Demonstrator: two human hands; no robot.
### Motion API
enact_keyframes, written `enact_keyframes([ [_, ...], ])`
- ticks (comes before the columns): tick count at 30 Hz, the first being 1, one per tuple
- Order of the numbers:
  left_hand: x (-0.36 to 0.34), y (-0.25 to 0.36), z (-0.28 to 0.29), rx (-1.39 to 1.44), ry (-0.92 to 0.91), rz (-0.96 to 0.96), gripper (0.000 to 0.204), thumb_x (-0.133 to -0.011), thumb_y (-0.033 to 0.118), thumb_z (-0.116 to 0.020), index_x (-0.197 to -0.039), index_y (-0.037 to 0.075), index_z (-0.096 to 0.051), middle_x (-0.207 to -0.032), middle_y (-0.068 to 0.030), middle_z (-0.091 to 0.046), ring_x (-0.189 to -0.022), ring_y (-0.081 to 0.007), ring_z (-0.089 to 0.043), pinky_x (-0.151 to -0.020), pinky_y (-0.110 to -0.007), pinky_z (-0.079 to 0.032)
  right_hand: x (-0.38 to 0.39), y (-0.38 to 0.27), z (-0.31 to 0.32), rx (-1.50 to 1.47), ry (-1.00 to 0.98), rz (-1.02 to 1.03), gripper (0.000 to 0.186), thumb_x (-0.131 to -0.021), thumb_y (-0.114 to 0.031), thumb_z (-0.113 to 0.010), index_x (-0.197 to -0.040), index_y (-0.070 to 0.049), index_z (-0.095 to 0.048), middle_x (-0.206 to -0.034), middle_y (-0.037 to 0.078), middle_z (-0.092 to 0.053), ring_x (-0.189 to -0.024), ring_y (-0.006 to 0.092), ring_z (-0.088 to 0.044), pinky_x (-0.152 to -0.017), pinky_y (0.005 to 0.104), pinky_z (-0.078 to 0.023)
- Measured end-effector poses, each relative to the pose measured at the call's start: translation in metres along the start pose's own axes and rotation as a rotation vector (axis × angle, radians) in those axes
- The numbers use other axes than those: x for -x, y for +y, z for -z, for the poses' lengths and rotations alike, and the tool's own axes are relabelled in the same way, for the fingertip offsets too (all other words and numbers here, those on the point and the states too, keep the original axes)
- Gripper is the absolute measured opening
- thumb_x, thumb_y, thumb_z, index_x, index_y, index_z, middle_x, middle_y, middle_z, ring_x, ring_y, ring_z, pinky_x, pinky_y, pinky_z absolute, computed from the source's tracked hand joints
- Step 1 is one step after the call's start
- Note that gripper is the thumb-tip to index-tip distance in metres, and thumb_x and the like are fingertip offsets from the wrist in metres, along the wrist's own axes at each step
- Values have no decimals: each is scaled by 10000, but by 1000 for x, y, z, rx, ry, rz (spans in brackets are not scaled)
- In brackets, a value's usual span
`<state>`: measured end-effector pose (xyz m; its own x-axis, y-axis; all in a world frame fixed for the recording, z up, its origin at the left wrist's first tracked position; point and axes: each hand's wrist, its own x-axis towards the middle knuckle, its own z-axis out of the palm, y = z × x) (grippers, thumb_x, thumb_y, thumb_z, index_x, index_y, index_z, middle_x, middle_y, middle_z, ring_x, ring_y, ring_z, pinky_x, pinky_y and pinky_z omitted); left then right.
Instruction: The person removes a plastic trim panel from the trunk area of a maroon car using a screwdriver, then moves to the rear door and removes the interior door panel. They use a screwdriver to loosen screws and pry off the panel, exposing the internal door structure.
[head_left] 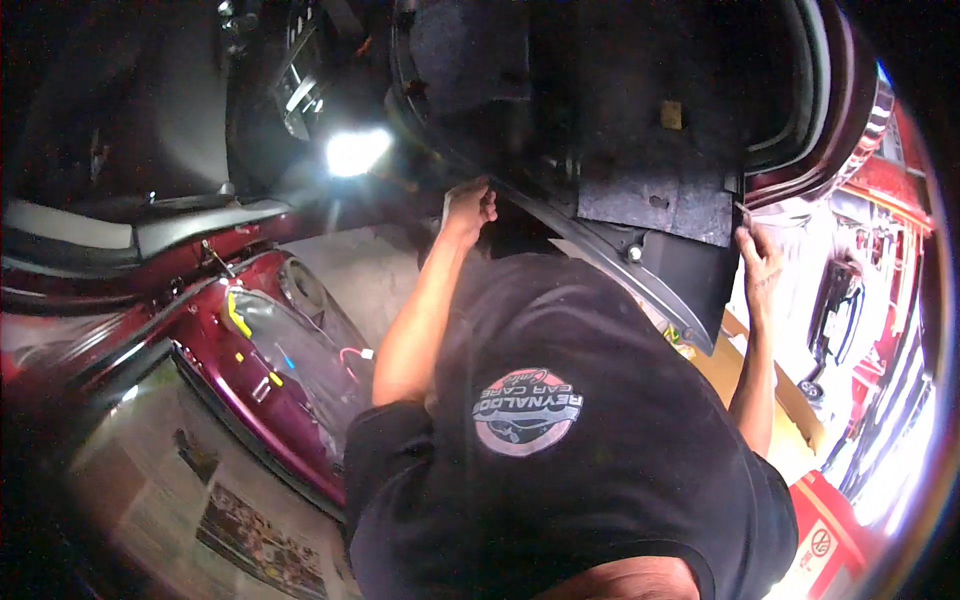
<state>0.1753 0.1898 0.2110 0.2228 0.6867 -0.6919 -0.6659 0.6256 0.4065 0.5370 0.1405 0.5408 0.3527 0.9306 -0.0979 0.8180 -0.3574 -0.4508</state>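
Beside the black plastic, grey-felted panel [690,275], left hand [468,212] and right hand [760,255] curl their fingers, grip unclear. Even support should limit twisting.

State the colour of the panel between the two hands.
The panel is black, with a grey patch; it shows best in the head view.

The person's left hand [470,212], its fingers curled, is at the left end of a long black plastic trim panel [690,280] backed with a grey felt patch [610,197]; whether it grips is unclear. The right hand [760,258] is at the panel's right edge. A glaring white lamp [358,152] shines beyond the left hand. Left of the black short-sleeved shirt [620,340] is a maroon car door [235,385] with clear plastic sheeting [305,370]; tan cardboard [785,400] lies right.
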Motion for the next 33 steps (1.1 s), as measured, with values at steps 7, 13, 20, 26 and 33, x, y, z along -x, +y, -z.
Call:
enact_keyframes([
  [7,19,-6,-2,-52,46,-173,171,-980,117,-531,-1038,-17,-619,-779,-69,-584,-586,-142,-531,-513,-303,-451,-28,-119,-20,25,-111,581,240,-926,-45,-568,-1126,41,-669,-945,159,-716,-853,202,-690,-769,298,-517],
  [13,69,11,-16,21,-26,-423,428,-957,108,-559,-1343,-39,-447,-767,-57,-551,-571,-97,-482,-492,-257,-413,-54,-154,-159,14,-670,954,230,-898,-60,-578,-1091,-4,-689,-1022,193,-683,-991,377,-645,-870,410,-505],
  [20,91,20,-16,372,-228,-310,586,-924,90,-629,-1427,41,-333,-737,-8,-485,-542,-59,-390,-459,-215,-326,-51,-196,-273,9,-1157,886,286,-869,-168,-660,-1070,34,-675,-1008,176,-698,-951,285,-659,-863,366,-491],
  [26,52,4,24,405,-164,-262,397,-963,160,-607,-1325,77,-468,-721,1,-489,-537,-68,-399,-463,-224,-333,-58,-196,-311,-114,-1246,642,281,-829,-251,-690,-974,-12,-708,-984,142,-715,-897,243,-661,-831,384,-508],
  [33,-202,-105,278,-586,867,-930,307,-827,278,-612,-883,-10,-704,-719,-177,-671,-628,-236,-652,-618,-393,-519,-113,-214,-316,146,-947,591,273,-780,-253,-751,-960,-51,-722,-853,67,-686,-782,153,-616,-731,323,-484],
])
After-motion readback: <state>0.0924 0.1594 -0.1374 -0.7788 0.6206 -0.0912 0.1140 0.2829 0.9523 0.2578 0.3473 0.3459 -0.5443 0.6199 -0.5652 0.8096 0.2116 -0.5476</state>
